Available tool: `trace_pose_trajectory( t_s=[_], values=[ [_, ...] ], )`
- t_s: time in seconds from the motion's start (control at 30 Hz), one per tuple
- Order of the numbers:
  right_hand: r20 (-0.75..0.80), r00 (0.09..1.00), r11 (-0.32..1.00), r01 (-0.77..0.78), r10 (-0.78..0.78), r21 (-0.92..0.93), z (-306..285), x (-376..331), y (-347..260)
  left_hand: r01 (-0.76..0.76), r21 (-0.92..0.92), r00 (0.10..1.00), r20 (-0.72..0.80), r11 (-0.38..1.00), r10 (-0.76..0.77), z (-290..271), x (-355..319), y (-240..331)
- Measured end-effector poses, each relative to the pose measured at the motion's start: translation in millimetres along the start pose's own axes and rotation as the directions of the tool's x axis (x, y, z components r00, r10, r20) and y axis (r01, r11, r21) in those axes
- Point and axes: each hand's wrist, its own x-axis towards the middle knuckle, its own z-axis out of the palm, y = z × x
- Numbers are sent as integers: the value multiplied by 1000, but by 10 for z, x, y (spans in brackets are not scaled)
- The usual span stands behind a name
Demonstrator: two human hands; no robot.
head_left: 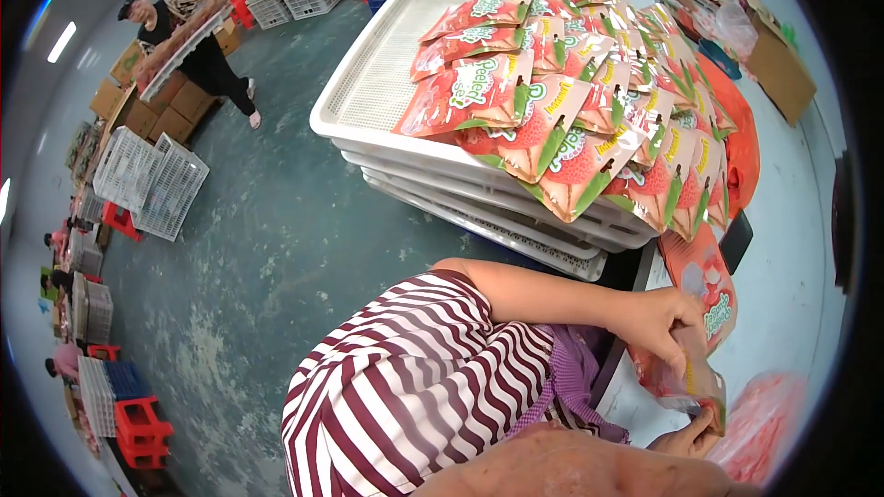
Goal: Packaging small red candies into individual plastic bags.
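My left hand [661, 324] grips the upper part of a red and pink snack pouch [698, 364], its fingers bent over the side. At the pouch's lower end, my right hand [691, 437] pinches the edge between thumb and finger; my forearm partly hides this hand. Just beyond my left hand another red pouch [707, 290] lies on the pale table. Beside my right hand sits a clear plastic bag [764, 423] with reddish contents. Many similar pouches [562, 101] with green corners are heaped on a white tray ahead of me.
The white perforated tray [368, 83] tops a stack of trays at the table's left. A dark phone-like object [737, 241] lies near an orange-red bag [744, 143]. On the green floor [258, 267] to the left, a person [198, 51] carries a tray past white crates [152, 179].
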Motion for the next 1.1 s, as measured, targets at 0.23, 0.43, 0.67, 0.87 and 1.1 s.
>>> trace_pose_trajectory(
  t_s=[0.23,0.43,0.67,0.87,1.1],
  values=[
    [123,992,995,33,-22,-89,-152,-35,53,51,-11,997,52,999,-50,-12,6,10],
    [269,921,930,331,-282,-158,19,23,-238,-217,354,971,176,910,164,-222,-25,106],
    [542,791,835,482,-284,-265,-20,47,-428,-367,511,909,375,777,183,-93,32,387],
    [535,771,816,528,-345,-235,-22,-40,-424,-131,420,947,321,898,-12,-85,-68,338],
    [621,711,812,549,-330,-197,22,-71,-391,-208,418,938,341,884,60,-125,-127,320]
  ],
)
